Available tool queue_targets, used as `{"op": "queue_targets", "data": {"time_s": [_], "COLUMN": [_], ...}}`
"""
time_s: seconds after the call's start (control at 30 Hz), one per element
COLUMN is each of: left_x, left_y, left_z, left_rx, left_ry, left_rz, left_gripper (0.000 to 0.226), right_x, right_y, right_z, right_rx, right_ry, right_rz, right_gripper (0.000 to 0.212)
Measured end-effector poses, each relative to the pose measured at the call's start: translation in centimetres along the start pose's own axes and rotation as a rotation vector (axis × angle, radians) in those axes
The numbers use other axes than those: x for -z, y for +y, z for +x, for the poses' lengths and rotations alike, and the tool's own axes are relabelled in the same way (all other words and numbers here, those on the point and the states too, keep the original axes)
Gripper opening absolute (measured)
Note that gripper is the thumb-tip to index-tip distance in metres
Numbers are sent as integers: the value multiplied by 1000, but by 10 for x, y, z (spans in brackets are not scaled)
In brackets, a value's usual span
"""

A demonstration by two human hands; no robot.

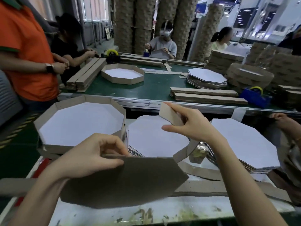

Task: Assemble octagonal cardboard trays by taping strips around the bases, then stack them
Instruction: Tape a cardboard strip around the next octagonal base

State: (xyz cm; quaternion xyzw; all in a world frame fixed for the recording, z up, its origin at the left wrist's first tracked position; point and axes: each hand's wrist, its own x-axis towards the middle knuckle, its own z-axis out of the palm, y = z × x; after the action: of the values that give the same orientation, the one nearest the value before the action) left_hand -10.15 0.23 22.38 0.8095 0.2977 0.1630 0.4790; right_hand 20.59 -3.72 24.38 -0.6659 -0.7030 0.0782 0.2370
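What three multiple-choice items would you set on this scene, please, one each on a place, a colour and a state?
1. The finished tray nearest the camera lies:
A. left of the held base
B. on the green belt
C. on the floor

2. The shirt of the person standing at the left is:
A. blue
B. orange
C. white

3. The right hand:
A. lies flat on the table
B. hangs empty
C. grips the strip end

Key:
1 A: its walls rise just beyond the left hand, which pinches the base's edge.
2 B: the cloth is plainly orange.
3 C: its fingers curl round the cardboard.
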Motion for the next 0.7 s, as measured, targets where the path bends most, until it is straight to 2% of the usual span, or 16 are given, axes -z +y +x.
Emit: {"op": "queue_targets", "data": {"time_s": [0.07, 0.13, 0.23, 0.33, 0.4, 0.57, 0.7], "left_x": [-3, -12, -31, -53, -63, -85, -89], "left_y": [-2, 0, 1, 0, -4, -14, -17], "left_z": [4, 9, 8, 3, 5, 7, 6], "left_rx": [20, 52, 50, -30, -50, -30, -23], "left_ry": [207, 420, 564, 593, 574, 601, 625], "left_rz": [2, 38, -63, -133, -154, -254, -320], "left_gripper": [22, 19, 25, 36, 43, 51, 51], "right_x": [-3, -5, -3, 7, 11, 1, -2], "right_y": [-10, -21, -34, -43, -47, -54, -55], "right_z": [0, 1, 0, -4, -2, -2, -9], "right_rx": [27, 70, 121, 166, 164, 115, 108], "right_ry": [-105, -187, -273, -326, -358, -452, -451], "right_rz": [50, 72, 123, 195, 160, -8, -7], "right_gripper": [81, 68, 45, 35, 33, 34, 33]}}
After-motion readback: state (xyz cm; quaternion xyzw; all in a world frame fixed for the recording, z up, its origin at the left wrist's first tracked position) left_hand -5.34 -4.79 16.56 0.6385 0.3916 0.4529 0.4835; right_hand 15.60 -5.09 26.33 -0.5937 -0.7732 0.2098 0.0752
